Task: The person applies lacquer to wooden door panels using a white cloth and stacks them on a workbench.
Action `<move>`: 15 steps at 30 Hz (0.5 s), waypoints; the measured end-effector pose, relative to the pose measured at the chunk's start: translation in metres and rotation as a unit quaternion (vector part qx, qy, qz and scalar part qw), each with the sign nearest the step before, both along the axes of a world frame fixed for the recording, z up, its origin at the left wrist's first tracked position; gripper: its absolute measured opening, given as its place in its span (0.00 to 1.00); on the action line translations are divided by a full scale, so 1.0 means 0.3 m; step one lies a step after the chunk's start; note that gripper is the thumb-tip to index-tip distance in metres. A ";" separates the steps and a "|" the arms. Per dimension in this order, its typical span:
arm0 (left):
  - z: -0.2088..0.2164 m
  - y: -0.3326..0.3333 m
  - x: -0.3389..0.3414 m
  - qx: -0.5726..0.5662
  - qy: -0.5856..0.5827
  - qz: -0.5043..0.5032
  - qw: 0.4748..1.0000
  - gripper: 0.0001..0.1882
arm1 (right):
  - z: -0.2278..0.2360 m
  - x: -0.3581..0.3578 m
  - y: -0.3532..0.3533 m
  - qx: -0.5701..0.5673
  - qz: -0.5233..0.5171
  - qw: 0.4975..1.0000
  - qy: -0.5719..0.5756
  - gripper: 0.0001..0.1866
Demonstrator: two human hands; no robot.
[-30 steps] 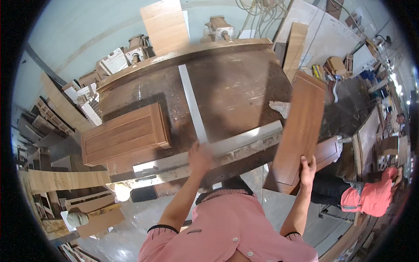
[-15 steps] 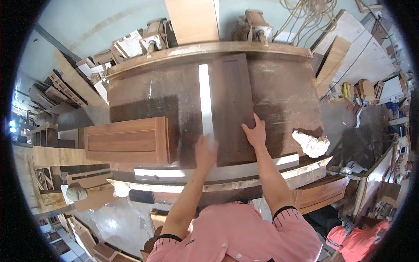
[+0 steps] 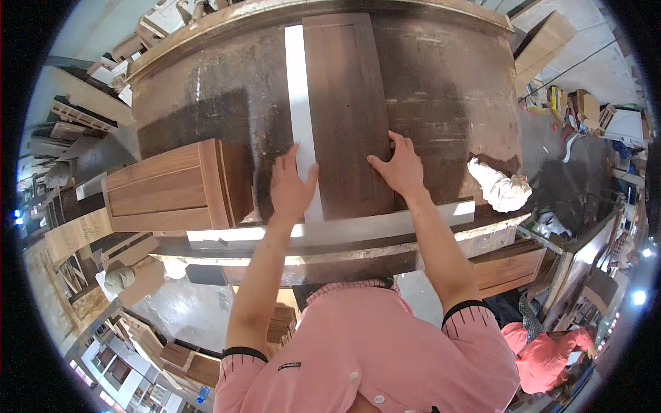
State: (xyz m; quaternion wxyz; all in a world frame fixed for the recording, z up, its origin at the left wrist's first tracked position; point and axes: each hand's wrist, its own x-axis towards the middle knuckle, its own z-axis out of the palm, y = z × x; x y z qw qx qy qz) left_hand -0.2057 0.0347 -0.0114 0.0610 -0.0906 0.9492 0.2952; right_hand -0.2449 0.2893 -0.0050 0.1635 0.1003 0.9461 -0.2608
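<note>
Fingers spread wide, the right hand (image 3: pixel 399 165) lies flat on a long dark brown wooden panel (image 3: pixel 348 103), gripping nothing. The left hand (image 3: pixel 292 184), equally splayed, presses partly on that panel's near left edge and partly on the pale metal strip (image 3: pixel 297 89) beside it. Both rest on the stained brown table (image 3: pixel 447 89). Left of the left hand stands a light wooden cabinet (image 3: pixel 169 186); right of the right hand lies a crumpled white rag (image 3: pixel 501 187). Uneven pressure could likely skew the panel away from the strip.
</note>
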 end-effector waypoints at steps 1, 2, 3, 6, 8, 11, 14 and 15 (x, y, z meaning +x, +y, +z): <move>-0.017 -0.013 -0.038 -0.003 0.005 -0.004 1.000 0.34 | -0.010 -0.012 0.020 -0.006 0.015 1.000 -0.008 0.40; -0.038 -0.021 -0.090 -0.003 0.026 -0.010 1.000 0.34 | -0.010 -0.042 0.029 -0.018 0.007 1.000 -0.011 0.40; -0.061 -0.030 -0.138 -0.004 0.046 -0.015 0.999 0.34 | 0.001 -0.074 0.032 -0.030 0.001 0.999 -0.015 0.40; -0.108 -0.021 -0.298 -0.019 0.068 -0.007 0.997 0.37 | -0.052 -0.181 0.021 -0.028 0.000 0.998 0.060 0.41; -0.117 -0.003 -0.397 -0.027 0.055 -0.002 0.998 0.41 | -0.092 -0.264 -0.022 -0.006 -0.009 0.990 0.139 0.40; -0.137 0.053 -0.476 -0.055 0.052 0.001 0.997 0.46 | -0.154 -0.359 -0.092 -0.039 -0.065 0.974 0.215 0.37; -0.158 0.104 -0.471 -0.093 0.056 0.003 0.994 0.49 | -0.187 -0.339 -0.143 -0.011 -0.082 0.972 0.219 0.29; -0.163 0.111 -0.466 -0.099 0.060 0.005 0.993 0.48 | -0.196 -0.324 -0.151 -0.010 -0.086 0.968 0.237 0.23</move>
